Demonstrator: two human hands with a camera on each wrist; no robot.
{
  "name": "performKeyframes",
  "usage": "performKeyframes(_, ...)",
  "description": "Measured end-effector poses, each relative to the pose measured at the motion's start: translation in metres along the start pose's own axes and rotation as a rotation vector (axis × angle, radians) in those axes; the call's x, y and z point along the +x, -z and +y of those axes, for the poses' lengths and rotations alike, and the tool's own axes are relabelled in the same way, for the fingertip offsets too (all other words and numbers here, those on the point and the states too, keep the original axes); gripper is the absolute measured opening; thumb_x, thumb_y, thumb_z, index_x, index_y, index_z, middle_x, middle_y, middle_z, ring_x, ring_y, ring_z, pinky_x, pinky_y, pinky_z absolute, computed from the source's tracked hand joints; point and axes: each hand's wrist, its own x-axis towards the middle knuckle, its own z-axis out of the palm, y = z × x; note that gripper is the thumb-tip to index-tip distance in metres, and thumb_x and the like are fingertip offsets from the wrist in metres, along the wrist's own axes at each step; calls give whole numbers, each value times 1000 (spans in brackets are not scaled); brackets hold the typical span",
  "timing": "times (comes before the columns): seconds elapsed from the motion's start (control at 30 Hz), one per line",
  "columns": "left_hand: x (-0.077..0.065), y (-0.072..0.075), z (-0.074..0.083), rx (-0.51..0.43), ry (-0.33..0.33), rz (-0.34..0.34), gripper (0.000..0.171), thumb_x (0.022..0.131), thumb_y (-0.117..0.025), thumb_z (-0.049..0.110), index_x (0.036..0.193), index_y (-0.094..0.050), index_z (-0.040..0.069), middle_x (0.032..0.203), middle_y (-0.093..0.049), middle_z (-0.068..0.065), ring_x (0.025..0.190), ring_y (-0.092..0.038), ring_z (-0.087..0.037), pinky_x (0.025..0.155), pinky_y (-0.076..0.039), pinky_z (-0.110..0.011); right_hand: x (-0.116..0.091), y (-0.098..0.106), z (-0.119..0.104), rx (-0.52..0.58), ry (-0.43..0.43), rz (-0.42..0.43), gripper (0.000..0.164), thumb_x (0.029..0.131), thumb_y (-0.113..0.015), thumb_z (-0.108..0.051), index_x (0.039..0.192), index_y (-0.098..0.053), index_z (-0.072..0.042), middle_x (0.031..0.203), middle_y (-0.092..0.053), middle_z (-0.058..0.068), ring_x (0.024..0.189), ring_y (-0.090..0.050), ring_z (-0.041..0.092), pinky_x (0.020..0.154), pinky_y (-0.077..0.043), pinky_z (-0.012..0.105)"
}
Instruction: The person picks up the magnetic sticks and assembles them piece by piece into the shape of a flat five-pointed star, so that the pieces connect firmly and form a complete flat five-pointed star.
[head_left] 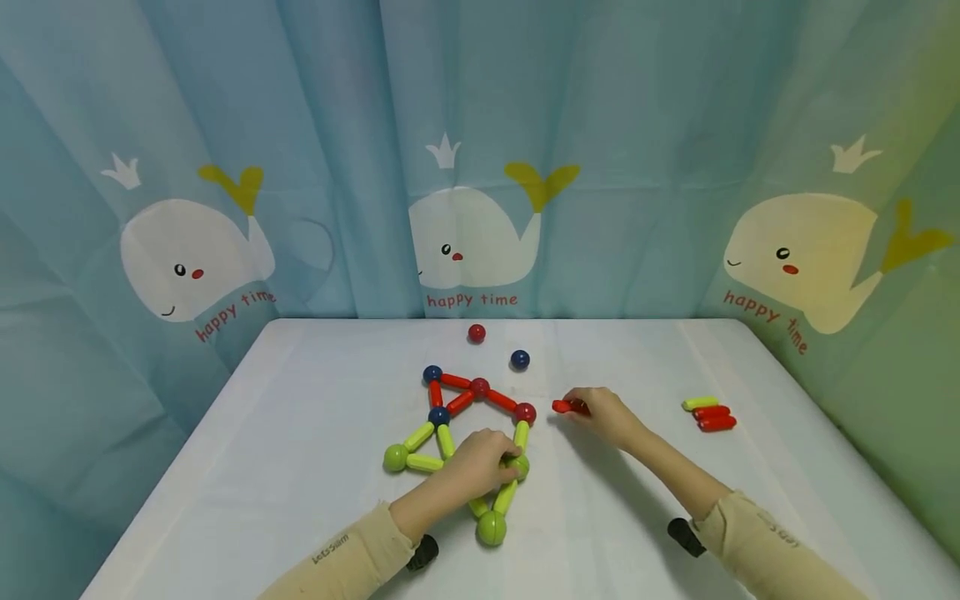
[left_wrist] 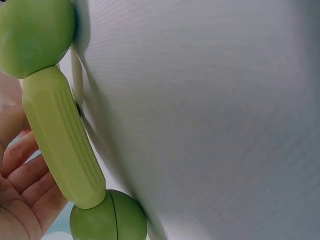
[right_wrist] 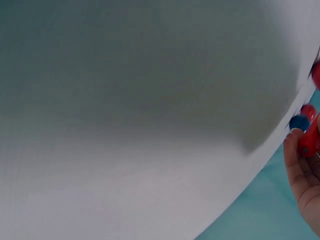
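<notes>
A toy frame of magnetic sticks and balls lies flat on the table, with red sticks [head_left: 501, 401] at the far side and light green sticks [head_left: 506, 498] nearer. My left hand [head_left: 472, 465] reaches over it and grips a green ball [head_left: 520, 467] at its right side; the palm covers part of the green sticks. In the left wrist view, a green stick [left_wrist: 64, 137] joins two green balls in front of the fingers [left_wrist: 32, 175]. Right of the frame, my right hand [head_left: 606, 415] pinches a red magnetic stick [head_left: 561, 406] above the table; its shadow falls below.
A loose red ball [head_left: 476, 333] and a blue ball [head_left: 520, 360] lie beyond the frame. At the right are a loose green stick [head_left: 701, 404] and two red sticks [head_left: 717, 423]. A whale-print curtain [head_left: 337, 167] hangs behind the white table [head_left: 285, 400].
</notes>
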Motion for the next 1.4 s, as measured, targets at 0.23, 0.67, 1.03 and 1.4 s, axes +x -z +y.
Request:
performKeyframes(0.23,-3,-5,1,-6,13,-13,28,83,-72,22,109,-71,12,101,-70,1,87,-60,-8,75,-49,-19,-4,-14,-16,22,34,-46,12,80,-69,-3,90,-68,3,79,-68,8,67,-55,9,60,-48,21)
performKeyframes(0.67,0,-4,0,24,15,1,28,83,-72,23,109,-71,12,100,-70,2,83,-59,-7,74,-49,-20,4,-16,-28,65,9,-82,11,82,-68,-9,84,-69,2,65,-61,1,56,-44,5,51,-38,18)
performKeyframes(1.03,1,-4,0,19,8,7,28,82,-73,22,108,-72,12,101,-71,2,86,-62,-7,75,-50,-20,2,-6,-25,127,-16,-138,20,88,-64,-17,86,-69,2,60,-60,0,54,-45,4,50,-40,19)
performKeyframes(1.4,0,-4,-1,22,-1,17,28,82,-73,23,108,-71,12,101,-71,2,88,-63,-9,77,-50,-20,-16,20,16,68,-14,-104,11,88,-61,-9,89,-68,0,76,-66,3,67,-52,8,61,-46,23)
